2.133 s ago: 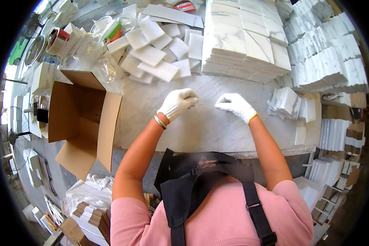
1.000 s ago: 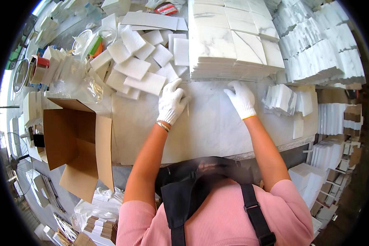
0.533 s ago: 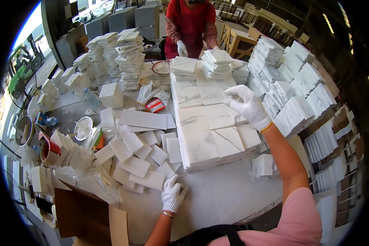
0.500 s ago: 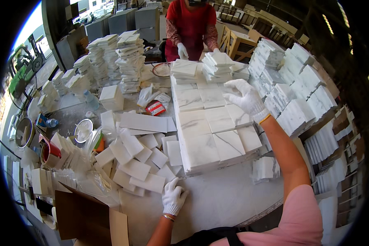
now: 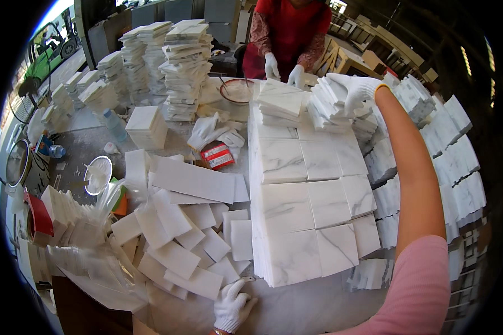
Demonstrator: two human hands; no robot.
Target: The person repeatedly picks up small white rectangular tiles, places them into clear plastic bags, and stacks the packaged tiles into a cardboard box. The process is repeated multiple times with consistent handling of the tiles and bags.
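Stone tiles (image 5: 288,207) lie in neat rows mid-frame; one stack (image 5: 323,105), upper right, looks messy; right hand (image 5: 359,92) bends over it, grip unclear; left hand (image 5: 232,308), bottom middle, half curled, looks bare

Right hand (image 5: 359,90) at tile stack (image 5: 325,106), left hand (image 5: 232,310) beside white sheets (image 5: 194,283)

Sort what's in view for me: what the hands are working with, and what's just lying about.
In the work, judging by the hands:
- right hand, at the far tile stack
- left hand, beside loose white pieces

Apparently just lying about:
- red-and-white packet
- plastic bottle
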